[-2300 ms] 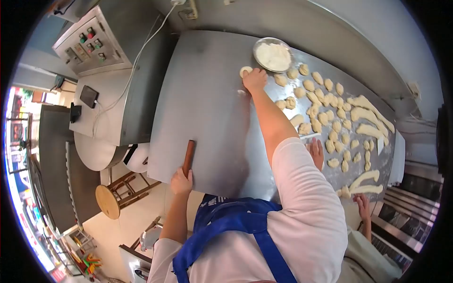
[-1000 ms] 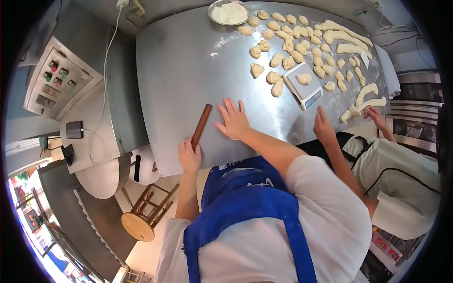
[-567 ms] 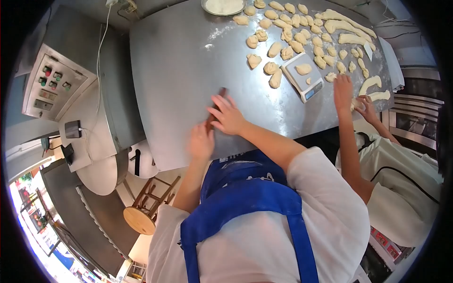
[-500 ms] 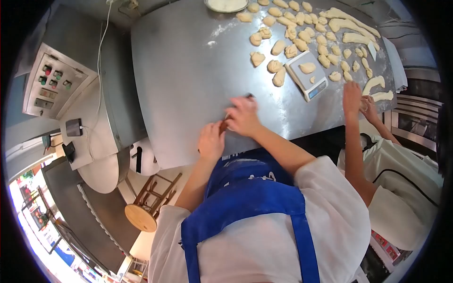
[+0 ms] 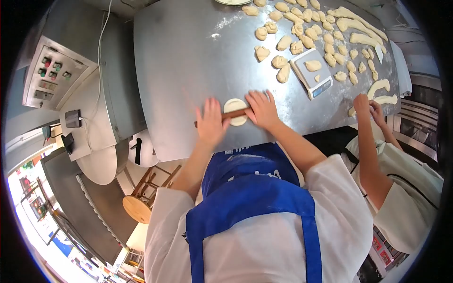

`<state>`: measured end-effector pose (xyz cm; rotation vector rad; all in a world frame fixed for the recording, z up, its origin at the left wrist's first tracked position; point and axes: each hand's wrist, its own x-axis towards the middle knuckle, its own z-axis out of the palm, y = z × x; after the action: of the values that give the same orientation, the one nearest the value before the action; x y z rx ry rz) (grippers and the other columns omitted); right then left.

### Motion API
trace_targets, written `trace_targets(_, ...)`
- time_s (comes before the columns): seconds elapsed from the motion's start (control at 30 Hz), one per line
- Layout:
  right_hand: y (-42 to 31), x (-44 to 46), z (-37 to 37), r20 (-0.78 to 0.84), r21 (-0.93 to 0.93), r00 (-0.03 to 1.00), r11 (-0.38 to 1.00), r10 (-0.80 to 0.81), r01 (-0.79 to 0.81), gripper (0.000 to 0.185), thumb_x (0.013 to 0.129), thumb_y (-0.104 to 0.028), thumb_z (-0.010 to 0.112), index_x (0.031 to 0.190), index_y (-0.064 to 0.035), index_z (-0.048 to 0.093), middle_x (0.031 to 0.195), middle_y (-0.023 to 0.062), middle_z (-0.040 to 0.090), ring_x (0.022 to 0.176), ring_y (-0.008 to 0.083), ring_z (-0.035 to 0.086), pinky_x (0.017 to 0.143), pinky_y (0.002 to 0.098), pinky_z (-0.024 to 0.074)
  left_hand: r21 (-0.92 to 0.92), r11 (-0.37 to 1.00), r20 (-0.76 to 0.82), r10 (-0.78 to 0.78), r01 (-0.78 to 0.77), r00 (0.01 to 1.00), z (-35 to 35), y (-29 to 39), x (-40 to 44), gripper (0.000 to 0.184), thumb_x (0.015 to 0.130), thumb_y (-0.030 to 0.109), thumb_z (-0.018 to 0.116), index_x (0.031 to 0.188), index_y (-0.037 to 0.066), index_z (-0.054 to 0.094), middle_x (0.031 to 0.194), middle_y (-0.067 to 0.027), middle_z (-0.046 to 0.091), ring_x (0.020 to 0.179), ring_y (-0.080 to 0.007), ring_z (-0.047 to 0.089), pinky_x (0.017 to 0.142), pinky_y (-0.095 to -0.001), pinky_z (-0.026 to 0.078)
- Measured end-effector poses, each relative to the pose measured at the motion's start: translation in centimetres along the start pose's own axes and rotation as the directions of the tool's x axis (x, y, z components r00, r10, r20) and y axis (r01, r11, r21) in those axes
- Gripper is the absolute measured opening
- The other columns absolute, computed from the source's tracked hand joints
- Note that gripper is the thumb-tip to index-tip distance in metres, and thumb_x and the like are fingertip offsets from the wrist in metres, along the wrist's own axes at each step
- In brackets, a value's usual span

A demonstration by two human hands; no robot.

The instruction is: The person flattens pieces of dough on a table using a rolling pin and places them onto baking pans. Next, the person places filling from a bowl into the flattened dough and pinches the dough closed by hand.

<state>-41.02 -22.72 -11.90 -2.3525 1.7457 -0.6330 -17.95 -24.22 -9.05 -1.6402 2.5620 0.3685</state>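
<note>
A brown wooden rolling pin (image 5: 234, 114) lies across a flat, round piece of dough (image 5: 234, 104) on the metal table. My left hand (image 5: 211, 123) rests on the pin's left end, its fingers stretched forward and a little blurred. Over the right end lies my right hand (image 5: 262, 109), palm on the pin and fingers spread. The dough shows above and below the pin, between the two hands.
Many dough pieces (image 5: 283, 43) and long dough strips (image 5: 361, 26) cover the table's far right. A scale (image 5: 311, 75) holds dough. At right, a co-worker's hands (image 5: 363, 104) touch dough. A control panel (image 5: 54, 73) and stool (image 5: 138, 209) are at left.
My hands have moved apart, and their fingers now stretch forward over the rolling pin. The pin lies more level, with the round dough visible under it. The view has shifted slightly.
</note>
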Motion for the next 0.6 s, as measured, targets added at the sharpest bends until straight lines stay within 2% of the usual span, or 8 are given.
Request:
trace_targets(0.03,-0.5,-2.9,-0.3,0.004,0.005,1.000,1.000,0.007,-0.007,0.045,0.085,-0.034,0.064,0.121,-0.0081,0.058,0.123,0.0114,0.058,0.121,0.0312,0.050,0.107,0.0557,0.0309,0.001,1.000,0.009,0.002,-0.002,1.000,0.8,0.5,-2.6,0.070,0.094,0.043,0.053,0.147,0.000,0.035,0.155,-0.0185,0.032,0.147,-0.0313,0.024,0.117,-0.0531,0.018)
trace_targets(0.1,-0.7,-6.4,-0.7,0.144,0.109,0.989,0.994,-0.043,0.027,0.053,0.085,-0.036,0.063,0.129,-0.0076,0.055,0.135,0.0133,0.053,0.131,0.0314,0.044,0.110,0.0578,0.0281,-0.222,0.962,-0.077,0.149,-0.162,0.986,2.8,0.8,-5.6,0.064,0.093,0.035,0.057,0.144,0.002,0.039,0.154,-0.0177,0.034,0.145,-0.0319,0.027,0.115,-0.0516,0.023)
trace_targets(0.23,0.1,3.3,0.4,0.016,-0.147,1.000,0.989,0.020,-0.017,0.052,0.086,-0.035,0.062,0.130,-0.0087,0.055,0.137,0.0142,0.051,0.132,0.0311,0.043,0.109,0.0602,0.0270,-0.110,0.994,-0.234,-0.011,-0.015,0.972,0.7,-1.4,3.5,0.057,0.087,0.026,0.065,0.136,0.002,0.047,0.145,-0.0164,0.045,0.136,-0.0323,0.040,0.109,-0.0479,0.035)
trace_targets(0.3,1.2,7.1,0.9,-0.037,-0.148,0.998,0.987,0.048,-0.053,0.050,0.089,-0.035,0.059,0.132,-0.0101,0.055,0.137,0.0155,0.051,0.131,0.0307,0.043,0.109,0.0598,0.0272,-0.035,0.999,-0.322,-0.044,0.035,0.946,0.7,-1.8,6.5,0.055,0.086,0.023,0.067,0.133,0.003,0.050,0.139,-0.0162,0.051,0.131,-0.0326,0.046,0.105,-0.0462,0.039)
trace_targets(0.37,1.3,6.1,1.4,-0.012,-0.127,1.000,0.992,0.008,-0.009,0.051,0.089,-0.035,0.059,0.133,-0.0102,0.055,0.137,0.0156,0.051,0.131,0.0307,0.044,0.109,0.0595,0.0281,-0.259,0.965,-0.239,-0.090,0.026,0.967,1.8,-0.8,7.7,0.042,0.086,0.020,0.066,0.124,0.006,0.056,0.121,-0.0163,0.061,0.113,-0.0342,0.058,0.095,-0.0444,0.047)
trace_targets(0.47,0.0,0.3,0.2,0.128,-0.072,0.990,0.995,-0.065,0.074,0.057,0.085,-0.033,0.064,0.135,-0.0096,0.052,0.141,0.0161,0.049,0.133,0.0309,0.043,0.107,0.0578,0.0307,-0.443,0.895,-0.098,-0.097,0.043,0.990,1.3,1.9,5.0,0.029,0.086,0.017,0.066,0.113,0.008,0.062,0.107,-0.0151,0.065,0.099,-0.0350,0.063,0.085,-0.0438,0.051)
trace_targets(0.5,-0.8,-2.1,-0.3,0.111,-0.001,0.992,0.998,-0.066,0.067,0.060,0.082,-0.029,0.067,0.136,-0.0094,0.049,0.135,0.0154,0.052,0.129,0.0298,0.046,0.109,0.0563,0.0293,-0.488,0.864,-0.018,-0.152,0.124,0.988,1.9,1.5,4.7,0.025,0.084,0.019,0.069,0.106,0.008,0.063,0.103,-0.0146,0.066,0.095,-0.0352,0.063,0.082,-0.0444,0.052)
trace_targets(0.6,-1.9,-6.6,-0.9,0.138,0.024,0.990,0.999,-0.034,0.031,0.058,0.079,-0.024,0.070,0.132,-0.0097,0.051,0.124,0.0124,0.056,0.120,0.0280,0.051,0.104,0.0533,0.0321,-0.425,0.893,0.125,-0.106,0.149,0.987,-0.6,1.2,4.6,0.027,0.081,0.021,0.071,0.103,0.007,0.065,0.106,-0.0133,0.065,0.098,-0.0342,0.063,0.083,-0.0442,0.052)
